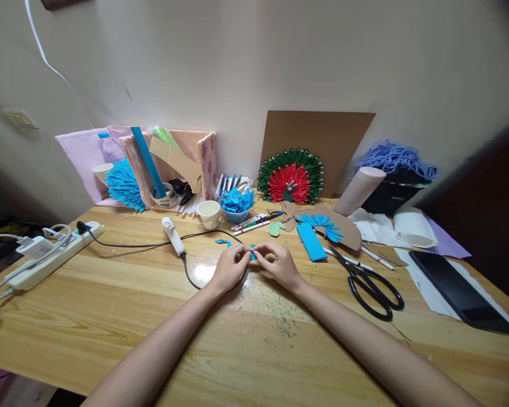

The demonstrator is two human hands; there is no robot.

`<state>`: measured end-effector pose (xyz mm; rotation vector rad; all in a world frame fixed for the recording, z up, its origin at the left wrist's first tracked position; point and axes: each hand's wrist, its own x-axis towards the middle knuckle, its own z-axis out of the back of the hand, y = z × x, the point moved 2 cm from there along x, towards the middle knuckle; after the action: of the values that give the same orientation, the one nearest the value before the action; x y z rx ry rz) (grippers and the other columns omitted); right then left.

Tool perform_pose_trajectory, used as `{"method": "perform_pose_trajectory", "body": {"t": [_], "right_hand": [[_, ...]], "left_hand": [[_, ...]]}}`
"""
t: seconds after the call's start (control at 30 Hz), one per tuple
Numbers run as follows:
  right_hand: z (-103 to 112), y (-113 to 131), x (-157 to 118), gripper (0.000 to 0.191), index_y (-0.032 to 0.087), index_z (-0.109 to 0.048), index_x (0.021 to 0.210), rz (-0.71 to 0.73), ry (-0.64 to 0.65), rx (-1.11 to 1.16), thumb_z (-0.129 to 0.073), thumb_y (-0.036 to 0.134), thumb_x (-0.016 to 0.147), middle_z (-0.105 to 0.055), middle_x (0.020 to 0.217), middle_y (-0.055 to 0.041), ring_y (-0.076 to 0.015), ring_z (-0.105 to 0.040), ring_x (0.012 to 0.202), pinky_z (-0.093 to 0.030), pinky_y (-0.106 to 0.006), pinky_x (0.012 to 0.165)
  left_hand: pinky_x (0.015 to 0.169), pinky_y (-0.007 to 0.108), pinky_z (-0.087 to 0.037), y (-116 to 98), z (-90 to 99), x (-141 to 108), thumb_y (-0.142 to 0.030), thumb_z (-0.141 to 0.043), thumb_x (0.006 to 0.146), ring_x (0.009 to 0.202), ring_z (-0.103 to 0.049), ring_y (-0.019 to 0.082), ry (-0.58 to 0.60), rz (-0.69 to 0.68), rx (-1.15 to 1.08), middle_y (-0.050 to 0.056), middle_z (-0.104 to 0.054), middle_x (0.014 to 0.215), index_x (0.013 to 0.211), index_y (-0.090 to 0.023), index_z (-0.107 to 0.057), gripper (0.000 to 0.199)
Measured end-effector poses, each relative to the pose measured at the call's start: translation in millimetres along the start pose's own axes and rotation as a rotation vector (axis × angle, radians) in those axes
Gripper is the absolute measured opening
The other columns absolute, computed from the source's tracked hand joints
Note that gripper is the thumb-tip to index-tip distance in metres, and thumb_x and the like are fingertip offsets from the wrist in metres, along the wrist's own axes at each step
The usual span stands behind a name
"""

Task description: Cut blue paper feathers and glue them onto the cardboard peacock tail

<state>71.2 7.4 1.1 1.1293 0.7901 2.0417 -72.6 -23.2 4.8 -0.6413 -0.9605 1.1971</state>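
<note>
A: What is being held by the hands?
B: A small blue piece is being pinched at the fingertips of both the left hand and the right hand, above the wooden table.
A: How far are the hands being opened?
B: Barely. On each, thumb and forefinger are being pressed together on the piece; how firmly cannot be told.
A: What is being seen just beyond them?
B: A blue scrap is lying past the left hand, and a black cord is being partly hidden by that hand. A white tool is resting farther left.
A: And towards the right?
B: A blue strip is lying near the right hand, with black-handled scissors being seen near it.
A: Farther back?
B: Blue pieces are being held in a bowl, with a paper cup standing beside it. A red-and-green peacock is being displayed before a brown board.
A: At the edges?
B: A phone is lying far right, a power strip far left.
</note>
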Motion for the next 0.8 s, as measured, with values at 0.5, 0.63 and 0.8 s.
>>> {"method": "perform_pose_trajectory", "body": {"t": [0.5,0.63,0.8], "right_hand": [[-0.5,5.6,-4.2,0.015,0.020,-0.061,0.090,0.200,0.036,-0.155,-0.050,0.018,0.081,-0.063,0.078,-0.0049,-0.0178,-0.058,0.074,-0.046,-0.030,0.067],[-0.6,5.0,-4.5,0.014,0.020,-0.061,0.091,0.185,0.036,-0.153,-0.050,0.020,0.082,-0.063,0.079,-0.0050,-0.0177,-0.058,0.075,-0.046,-0.030,0.068],[1.1,5.6,-3.5,0.014,0.020,-0.061,0.092,0.180,-0.006,-0.099,-0.053,0.023,0.081,-0.063,0.084,-0.0058,-0.0185,-0.058,0.079,-0.046,-0.031,0.071]], "left_hand": [[0.056,0.022,-0.036,1.8,1.8,1.7,-0.030,-0.044,0.078,0.059,-0.047,0.012,-0.002,0.120,-0.164,-0.001,-0.050,0.058,0.062,-0.015,-0.054,0.024],[0.057,0.022,-0.036,2.4,2.0,1.2,-0.028,-0.044,0.078,0.062,-0.048,0.013,-0.025,0.092,-0.111,-0.001,-0.052,0.061,0.063,-0.015,-0.054,0.023],[0.056,0.022,-0.035,-0.8,1.4,0.5,-0.031,-0.044,0.081,0.061,-0.048,0.012,-0.044,0.034,-0.024,0.000,-0.053,0.063,0.065,-0.015,-0.055,0.026]]}}
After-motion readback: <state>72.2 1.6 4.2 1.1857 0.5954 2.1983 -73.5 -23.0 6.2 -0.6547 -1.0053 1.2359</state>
